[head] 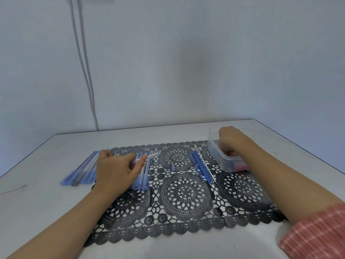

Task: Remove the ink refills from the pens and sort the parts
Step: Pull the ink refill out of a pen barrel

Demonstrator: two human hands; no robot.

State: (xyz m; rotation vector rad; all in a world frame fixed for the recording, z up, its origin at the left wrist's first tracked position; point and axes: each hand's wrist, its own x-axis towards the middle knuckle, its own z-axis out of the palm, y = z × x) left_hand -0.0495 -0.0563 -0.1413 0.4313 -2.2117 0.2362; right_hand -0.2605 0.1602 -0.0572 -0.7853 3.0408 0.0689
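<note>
At ten o'clock on the black lace mat [184, 193], the left hand [115, 171] pinches a clear pen barrel [152, 156] beside a heap of blue pens [82, 171]. Toward one o'clock, blue ink refills [202, 170] lie in a row. At two o'clock the right hand [231, 141] dips, fingers curled, into a clear plastic tub [229, 165]; whether it grips anything is hidden.
</note>
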